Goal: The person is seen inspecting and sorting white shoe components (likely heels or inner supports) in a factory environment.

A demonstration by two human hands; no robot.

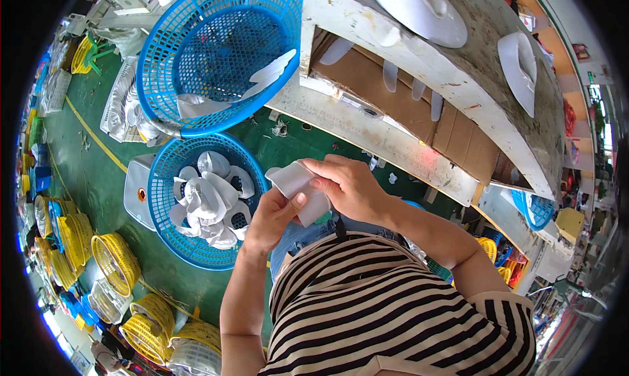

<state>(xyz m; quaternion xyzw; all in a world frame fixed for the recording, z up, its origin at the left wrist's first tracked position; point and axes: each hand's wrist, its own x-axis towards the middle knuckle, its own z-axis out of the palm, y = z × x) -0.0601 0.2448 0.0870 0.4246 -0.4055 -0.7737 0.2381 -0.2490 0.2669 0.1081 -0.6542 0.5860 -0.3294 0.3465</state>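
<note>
In front of my striped shirt, both hands hold a smooth white shoe upper [293, 178], bent into folds. My left hand [267, 220] grips its lower left part, thumb lying over the material. From the right, my right hand [350, 187] pinches the upper edge between thumb and fingers. Part of the piece is hidden behind the fingers. Left of my hands, a round blue basket [196, 263] on the floor holds a pile of similar white uppers [213, 196].
A larger blue basket [147, 75] with a few white pieces stands above the first. At the upper right, a worn white workbench [393, 38] carries white shoe uppers [517, 68]; cardboard [419, 107] lines its shelf. Yellow baskets [116, 263] stand on the green floor at left.
</note>
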